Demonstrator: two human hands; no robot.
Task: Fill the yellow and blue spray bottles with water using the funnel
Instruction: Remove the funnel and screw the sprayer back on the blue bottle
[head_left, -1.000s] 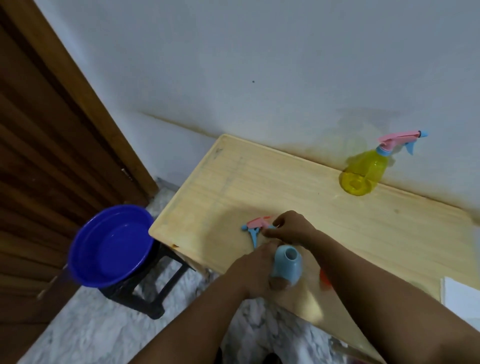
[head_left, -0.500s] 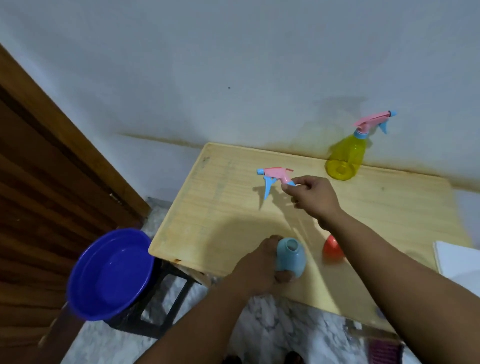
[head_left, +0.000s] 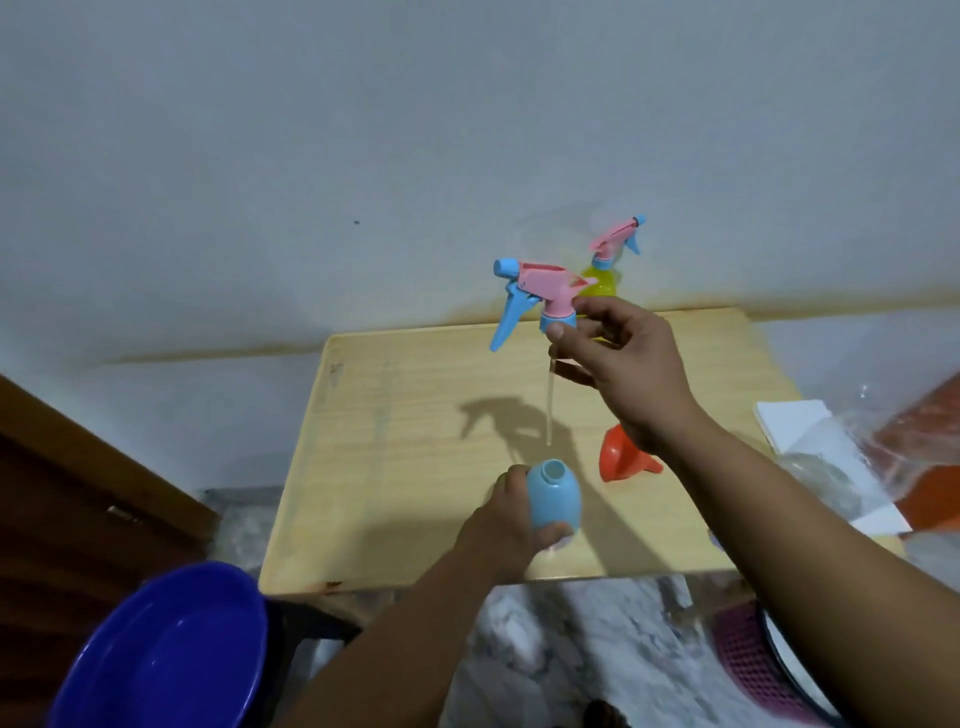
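Now left hand (head_left: 506, 525) grips blue bottle (head_left: 553, 496); right hand (head_left: 626, 366) pinches sprayer head (head_left: 540, 291).

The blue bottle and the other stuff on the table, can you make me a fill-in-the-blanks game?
1. The left hand holds the ____ bottle.
2. The right hand lifts the spray head, its thin ____ hanging down.
3. The orange ____ lies on the table.
4. The yellow bottle stands by the ____.

Missing words: blue; tube; funnel; wall
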